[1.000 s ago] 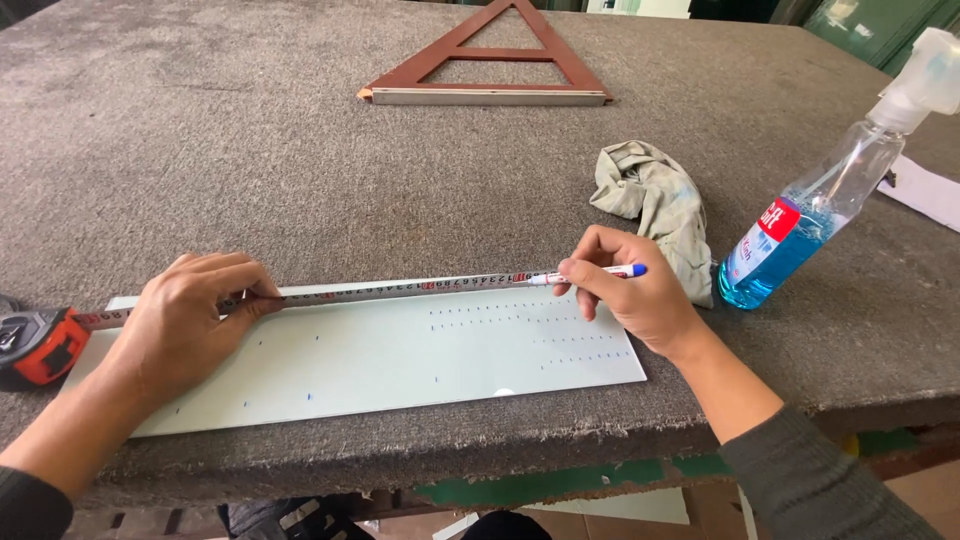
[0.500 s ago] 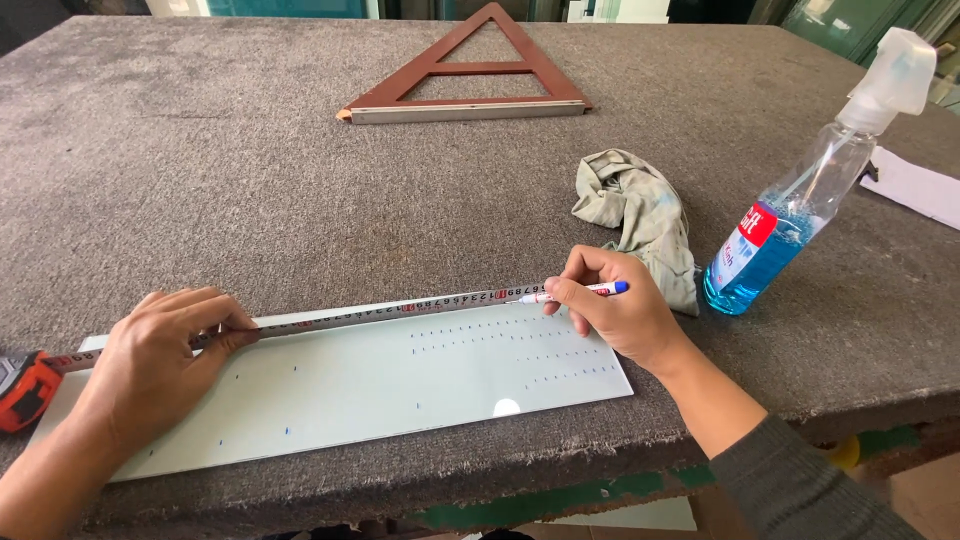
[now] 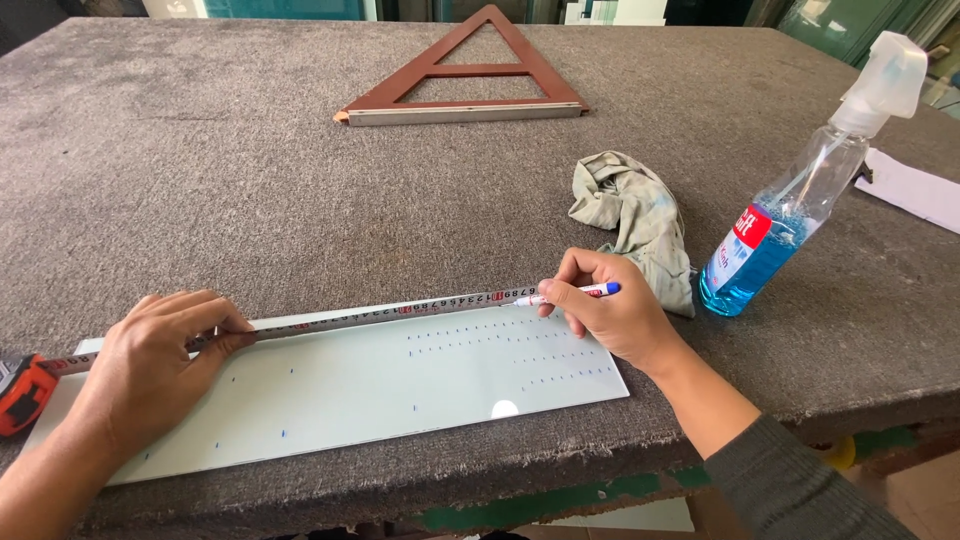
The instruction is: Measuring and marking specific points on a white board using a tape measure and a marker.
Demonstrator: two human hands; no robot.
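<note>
A pale glass sheet (image 3: pixel 340 395) lies flat near the table's front edge, dotted with small blue marks. A tape measure blade (image 3: pixel 400 308) runs along its far edge, its orange and black case (image 3: pixel 22 392) at the far left. My left hand (image 3: pixel 160 365) presses flat on the blade and the sheet's left part. My right hand (image 3: pixel 610 312) grips a blue-capped marker pen (image 3: pixel 570 294), whose tip touches the blade's right end at the sheet's far right corner.
A crumpled grey-green rag (image 3: pixel 640 225) lies just beyond my right hand. A spray bottle with blue liquid (image 3: pixel 790 210) stands to its right. A brown triangular frame (image 3: pixel 465 75) lies at the back. White paper (image 3: pixel 915 190) sits at the right edge.
The view has shifted slightly, so everything sits lower and further left. Both hands stay in place on the tape and the marker.
</note>
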